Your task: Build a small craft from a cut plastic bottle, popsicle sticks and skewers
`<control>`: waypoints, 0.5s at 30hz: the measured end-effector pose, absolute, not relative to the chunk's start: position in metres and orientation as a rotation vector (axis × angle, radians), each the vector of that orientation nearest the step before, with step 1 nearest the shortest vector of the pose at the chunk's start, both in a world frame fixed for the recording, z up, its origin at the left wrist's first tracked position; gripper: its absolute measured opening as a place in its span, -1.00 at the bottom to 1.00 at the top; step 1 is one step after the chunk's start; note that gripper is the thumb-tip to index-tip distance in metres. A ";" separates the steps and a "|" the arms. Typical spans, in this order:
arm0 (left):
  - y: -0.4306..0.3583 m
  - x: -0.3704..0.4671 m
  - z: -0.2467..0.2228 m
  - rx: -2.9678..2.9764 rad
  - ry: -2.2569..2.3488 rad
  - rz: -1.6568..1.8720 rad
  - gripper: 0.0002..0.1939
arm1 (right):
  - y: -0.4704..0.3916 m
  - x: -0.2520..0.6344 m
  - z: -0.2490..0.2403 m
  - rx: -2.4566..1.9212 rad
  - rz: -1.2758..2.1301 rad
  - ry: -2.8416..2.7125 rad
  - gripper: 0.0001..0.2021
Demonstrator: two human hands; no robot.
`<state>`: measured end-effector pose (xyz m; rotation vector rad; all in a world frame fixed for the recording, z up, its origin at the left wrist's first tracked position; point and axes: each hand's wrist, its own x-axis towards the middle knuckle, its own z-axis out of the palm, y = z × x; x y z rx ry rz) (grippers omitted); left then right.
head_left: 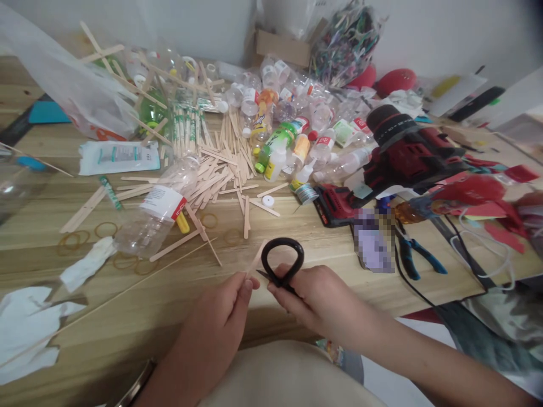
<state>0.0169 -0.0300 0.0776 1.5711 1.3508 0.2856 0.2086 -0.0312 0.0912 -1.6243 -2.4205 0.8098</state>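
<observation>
Low in the center of the frame, a left hand [223,308] pinches a wooden stick [255,258] between thumb and forefinger, the stick slanting up and to the right out of the fingers. A right hand [320,291], just beside it, grips black-handled scissors [299,257], one dark loop standing up above the fingers. The pointed tip faces left, close to the stick and the left fingertips; whether it touches the wood cannot be told.

At left of center, a clear bottle [142,234] leans across the wooden surface [333,249], its white label [158,202] carrying a red block with pale lettering too blurred to read. A white packet [120,158] at upper left bears teal panels and lines of fine, illegible print. Behind it, a plastic bag [63,68] shows orange printing near its lower edge. Paper-wrapped sticks [186,129] with green print stand in a row at the upper left of center, near a heap of bare sticks [220,175]. Bottles crowd the upper center, among them a green bottle [278,141] and an orange bottle [265,109], their labels unclear. A red-and-black drill [394,144] dominates the upper right, above blue-handled pliers [410,261].
</observation>
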 end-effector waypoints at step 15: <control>-0.032 0.017 0.075 1.541 1.311 0.319 -0.62 | -0.032 0.203 0.091 -1.527 0.911 -2.392 -0.70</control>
